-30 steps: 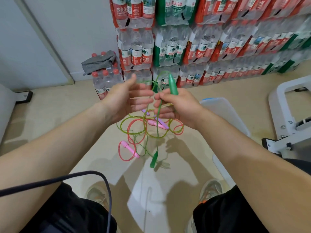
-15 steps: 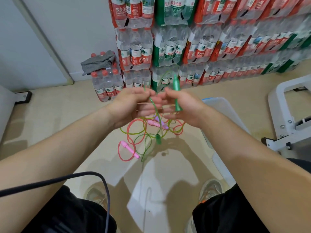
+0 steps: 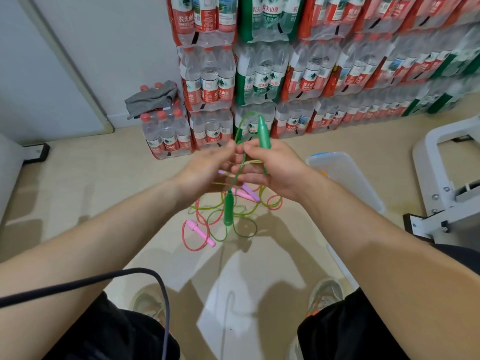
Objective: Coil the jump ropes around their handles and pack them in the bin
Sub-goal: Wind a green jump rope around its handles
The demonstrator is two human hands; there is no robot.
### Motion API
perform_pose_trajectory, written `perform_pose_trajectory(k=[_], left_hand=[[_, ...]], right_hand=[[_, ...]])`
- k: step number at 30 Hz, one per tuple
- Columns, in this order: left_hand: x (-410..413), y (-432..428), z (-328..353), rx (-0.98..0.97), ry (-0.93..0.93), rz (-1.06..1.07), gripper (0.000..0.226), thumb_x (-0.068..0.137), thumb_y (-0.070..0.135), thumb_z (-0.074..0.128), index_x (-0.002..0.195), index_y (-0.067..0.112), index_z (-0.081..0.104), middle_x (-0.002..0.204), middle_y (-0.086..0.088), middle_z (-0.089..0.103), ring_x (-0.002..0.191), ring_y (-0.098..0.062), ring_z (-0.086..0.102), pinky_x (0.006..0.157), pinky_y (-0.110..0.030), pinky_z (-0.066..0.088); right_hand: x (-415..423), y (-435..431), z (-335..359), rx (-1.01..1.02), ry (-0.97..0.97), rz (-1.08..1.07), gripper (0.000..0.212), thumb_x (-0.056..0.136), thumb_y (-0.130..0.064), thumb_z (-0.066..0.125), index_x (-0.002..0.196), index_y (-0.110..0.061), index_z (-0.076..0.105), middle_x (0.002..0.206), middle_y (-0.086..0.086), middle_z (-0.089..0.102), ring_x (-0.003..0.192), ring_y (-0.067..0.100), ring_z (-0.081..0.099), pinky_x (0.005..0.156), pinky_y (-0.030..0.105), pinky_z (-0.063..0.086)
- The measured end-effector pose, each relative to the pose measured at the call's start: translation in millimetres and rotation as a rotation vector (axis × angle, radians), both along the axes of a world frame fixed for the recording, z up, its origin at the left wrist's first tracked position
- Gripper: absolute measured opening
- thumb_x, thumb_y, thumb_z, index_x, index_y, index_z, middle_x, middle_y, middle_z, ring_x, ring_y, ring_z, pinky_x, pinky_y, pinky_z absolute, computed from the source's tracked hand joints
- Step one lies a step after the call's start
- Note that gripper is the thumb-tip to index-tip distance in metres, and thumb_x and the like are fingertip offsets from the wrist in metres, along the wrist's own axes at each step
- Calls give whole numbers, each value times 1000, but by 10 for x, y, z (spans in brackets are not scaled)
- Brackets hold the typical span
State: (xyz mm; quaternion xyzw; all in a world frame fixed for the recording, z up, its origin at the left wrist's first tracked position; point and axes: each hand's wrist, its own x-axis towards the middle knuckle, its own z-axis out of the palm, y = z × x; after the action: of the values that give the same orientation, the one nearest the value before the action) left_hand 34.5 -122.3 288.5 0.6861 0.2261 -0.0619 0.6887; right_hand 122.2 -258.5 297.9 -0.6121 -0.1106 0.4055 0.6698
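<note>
A wall of shrink-wrapped water bottle packs fills the far side of the room. The pale floor runs from it towards the person, with a white metal frame standing at the right. The clear plastic bin sits on the floor just beyond the right forearm, and no rope shows inside it from this angle. Both hands are raised together over the floor. The right hand has its fingers curled round a green handle, held upright with its tip above the knuckles. The left hand reaches in beside it with its fingers at the green cord, but it is blurred and I cannot tell whether they pinch the cord or only touch it. That cord arcs above the held handle, passes down between the hands and carries the second green handle, which hangs clear of the floor. Beneath it lie a pink rope with its pink handle, two more pale handles and several overlapping loops. The task looks early: one rope is being wound and nothing appears packed. The main risk is tangling, since the green cord's lower loops lie among the pink ones and further winding could drag the other rope up with it. The hanging handle could also swing and snag, and loose turns could slip off the tapered grip if cord tension drops.
</note>
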Motion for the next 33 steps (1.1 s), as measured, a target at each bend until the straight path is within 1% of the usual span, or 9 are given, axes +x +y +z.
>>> perform_pose_trajectory(k=[2,5,9,13,18,22,24,29,33], left_hand=[[-56,-96,-52,51,7,-226,45,101,49,45,117,13,68,105,-10,74,92,-23,72,90,-35,55],[-110,-108,-145,115,27,-304,17,102,20,55,100,6,65,90,-9,74,86,-23,72,81,-32,58],[-84,-41,-121,-29,32,-105,16,105,23,49,99,13,61,85,-4,73,79,-20,71,68,-29,56],[-22,21,-78,-134,35,92,20,104,32,50,101,16,63,89,0,74,72,-15,72,64,-26,56],[32,-77,-129,-169,57,200,38,105,45,42,105,15,66,95,-3,71,79,-20,67,73,-32,53],[46,-99,-143,-161,37,233,43,107,42,39,103,12,69,92,-8,70,86,-24,66,85,-41,56],[51,-74,-147,-167,22,223,41,108,35,38,105,7,67,96,-13,70,91,-27,67,93,-43,53],[19,-34,-97,-96,-17,124,28,108,21,41,106,1,61,92,-13,68,69,-19,69,65,-29,59],[-29,84,-28,78,-6,-100,24,107,17,45,111,0,61,98,-14,70,69,-22,67,72,-36,54]], right_hand=[[19,22,6,48,33,-67,12,104,-8,50,97,-6,60,80,7,66,65,18,72,64,32,63],[78,6,7,78,45,-153,18,105,-10,48,95,-7,63,81,7,65,72,19,72,67,31,61],[150,-67,-103,-227,-107,-216,17,102,-27,57,96,-12,62,76,2,57,57,13,58,53,27,54],[48,-55,-191,-444,-276,-126,37,99,-55,49,94,-19,51,67,-1,44,47,14,38,48,26,35],[-244,29,-190,-283,-123,-90,17,100,-23,41,96,-16,57,65,2,56,50,18,46,50,28,39],[-348,36,-196,-271,-151,-2,3,101,-19,54,98,-18,56,90,-1,65,68,18,61,57,32,52],[-357,39,-238,-332,-231,34,11,98,-23,63,99,-15,55,89,2,67,69,19,64,57,32,54],[-207,9,-266,-570,-611,59,21,84,-35,72,73,-22,60,67,-10,63,71,14,62,65,32,47],[-105,-69,-165,-463,-717,34,22,88,-36,63,109,-31,59,104,-10,57,90,12,58,69,22,46]])
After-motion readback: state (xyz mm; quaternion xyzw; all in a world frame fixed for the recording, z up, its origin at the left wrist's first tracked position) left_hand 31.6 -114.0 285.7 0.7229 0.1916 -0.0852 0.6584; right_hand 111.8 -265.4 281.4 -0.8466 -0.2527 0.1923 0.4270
